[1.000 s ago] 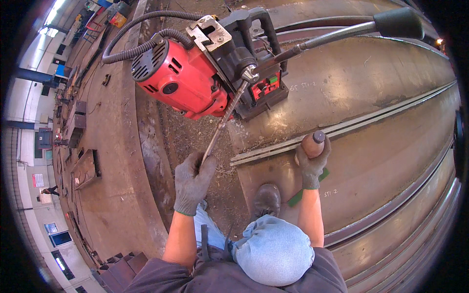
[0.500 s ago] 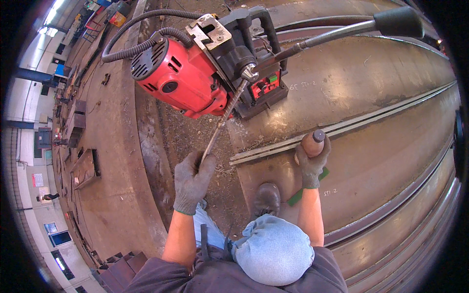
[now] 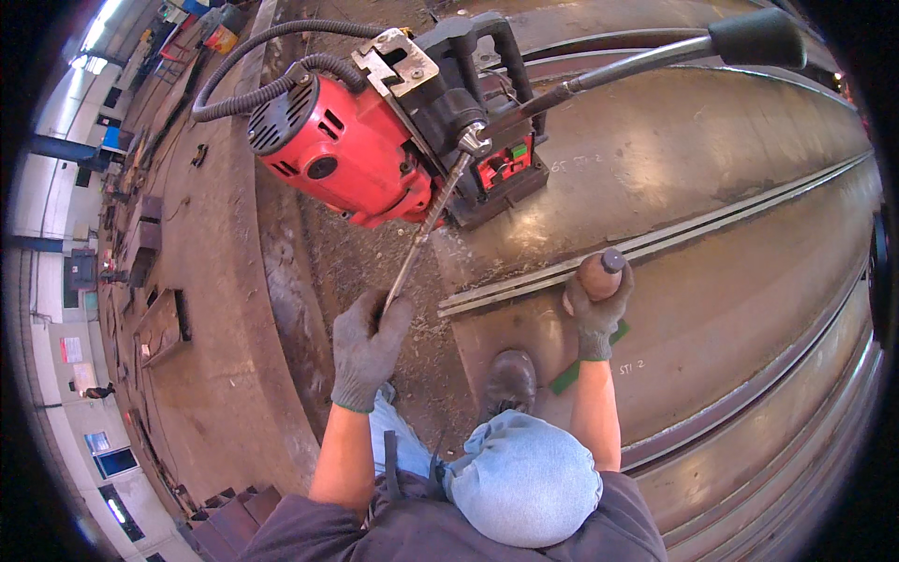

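Observation:
A red and black magnetic drill (image 3: 342, 159) stands on the steel at the top middle. My left hand (image 3: 368, 356), in a grey glove, is closed on the lower end of its metal feed lever (image 3: 421, 242). A second lever with a black grip (image 3: 757, 39) reaches from the hub to the upper right. My right hand (image 3: 601, 317), gloved too, is wrapped round a brownish bottle (image 3: 597, 277) with a dark cap, tilted up over the steel beam (image 3: 674, 332). Most of the bottle's lower part is hidden by the fingers.
A ribbed cable hose (image 3: 239, 98) loops left of the drill. Metal chips (image 3: 351, 258) litter the strip between the beams. A green strip (image 3: 567, 377) lies near my boot (image 3: 510, 379). More beams lie at the right, and a person (image 3: 98, 391) stands far left.
The drill and surroundings sit slightly farther left in the picture. Both hands keep their hold, and the bottle is still in nearly the same place.

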A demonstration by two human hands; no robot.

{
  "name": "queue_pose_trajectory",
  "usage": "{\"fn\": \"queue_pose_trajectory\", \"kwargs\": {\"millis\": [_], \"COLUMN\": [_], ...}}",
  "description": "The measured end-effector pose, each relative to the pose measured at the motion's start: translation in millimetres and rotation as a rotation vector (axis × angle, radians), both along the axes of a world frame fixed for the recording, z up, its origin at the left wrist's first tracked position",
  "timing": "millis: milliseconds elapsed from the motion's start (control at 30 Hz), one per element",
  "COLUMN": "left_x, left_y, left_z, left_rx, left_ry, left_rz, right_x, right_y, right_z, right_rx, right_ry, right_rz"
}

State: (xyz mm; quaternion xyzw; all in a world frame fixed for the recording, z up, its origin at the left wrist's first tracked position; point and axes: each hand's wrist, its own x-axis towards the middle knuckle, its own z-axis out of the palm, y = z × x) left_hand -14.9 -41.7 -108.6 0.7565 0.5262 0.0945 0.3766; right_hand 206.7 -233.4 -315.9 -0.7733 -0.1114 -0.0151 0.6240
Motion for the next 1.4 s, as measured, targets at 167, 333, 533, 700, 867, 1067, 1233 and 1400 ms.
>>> {"fn": "queue_pose_trajectory", "kwargs": {"millis": [167,333,533,700,867,1067,1233,1400], "left_x": [-7.7,-7.9,-8.3,-7.2,-6.9,-10.9,-5.9,-5.1], "left_y": [1.6,1.0,1.5,-0.2,1.5,1.2,0.6,-1.4], "left_z": [-12.6,-11.2,-15.0,-13.1,-9.9,-15.9,-7.0,-4.3], "left_rx": [0.037,0.029,0.044,-0.035,-0.021,-0.011,0.031,-0.020], "left_ry": [-0.067,-0.076,-0.060,-0.098,-0.061,-0.068,-0.021,-0.102], "left_rz": [0.005,-0.011,-0.004,0.061,0.011,0.025,-0.017,0.026], "right_x": [17.5,69.9,89.0,89.7,98.2,89.6,67.5,62.0], "right_y": [-4.4,-30.2,-79.7,-121.3,-148.6,-139.2,-109.4,-60.0], "right_z": [36.4,96.3,38.8,-22.7,-27.4,-8.4,53.0,65.1], "right_rx": [0.478,0.883,0.199,-0.160,-0.216,-0.166,-0.268,0.058], "right_ry": [0.345,0.586,-0.083,-0.214,-0.310,-0.335,-0.593,-0.131], "right_rz": [-0.216,-0.417,-0.443,-0.496,-0.446,-0.473,-0.556,-0.192]}}
